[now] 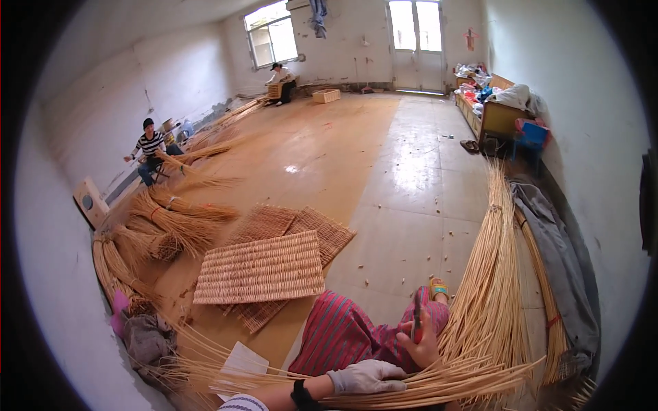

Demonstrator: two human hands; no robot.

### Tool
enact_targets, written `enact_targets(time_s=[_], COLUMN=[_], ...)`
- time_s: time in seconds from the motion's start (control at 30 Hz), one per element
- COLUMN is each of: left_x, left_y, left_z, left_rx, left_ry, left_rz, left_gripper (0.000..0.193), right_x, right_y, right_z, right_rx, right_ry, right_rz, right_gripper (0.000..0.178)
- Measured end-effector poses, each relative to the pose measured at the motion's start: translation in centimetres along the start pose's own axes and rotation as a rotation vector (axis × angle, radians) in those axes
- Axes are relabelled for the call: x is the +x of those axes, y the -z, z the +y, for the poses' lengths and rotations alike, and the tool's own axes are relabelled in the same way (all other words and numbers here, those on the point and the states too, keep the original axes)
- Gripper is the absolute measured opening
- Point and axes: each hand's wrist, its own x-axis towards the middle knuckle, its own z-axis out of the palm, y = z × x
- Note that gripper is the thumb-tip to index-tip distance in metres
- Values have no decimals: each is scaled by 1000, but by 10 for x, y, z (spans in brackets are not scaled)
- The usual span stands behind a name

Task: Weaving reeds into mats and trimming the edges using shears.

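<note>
My left hand, in a whitish glove, is closed over a loose bundle of pale wicker rods lying across my lap. The rods stick out on both sides of it. Just right of and above it, my bare right hand grips a small hand tool with a dark upright end and a red part near the palm; its exact kind is unclear. Striped red trousers cover my legs beneath the rods.
Woven wicker panels lie stacked ahead, slightly left. A tall rod bundle stretches along my right; more bundles lie left. Two people sit working, one by the left wall, one farther back. A laden bench stands right.
</note>
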Motion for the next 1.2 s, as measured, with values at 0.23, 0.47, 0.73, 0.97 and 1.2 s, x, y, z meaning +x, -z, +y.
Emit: enact_targets(time_s=[0.23,0.47,0.73,0.97,1.2], left_x=[-9,-17,-13,-16,-7], left_y=[5,-5,-11,-6,-10], left_z=[16,16,6,15,3], left_rx=[-203,4,-64,-394,-534], left_ry=[19,-104,-124,-22,13], left_rz=[-75,70,124,182,207], left_gripper=[46,32,26,31,36], right_x=[-13,-13,-11,-6,-4], right_y=[-17,-15,-14,-15,-17], right_z=[2,5,21,31,37], right_rx=[-561,-442,-551,-534,-550], right_ry=[276,228,305,359,358], right_rz=[-91,-98,-164,-116,-101], right_gripper=[71,73,80,83,92])
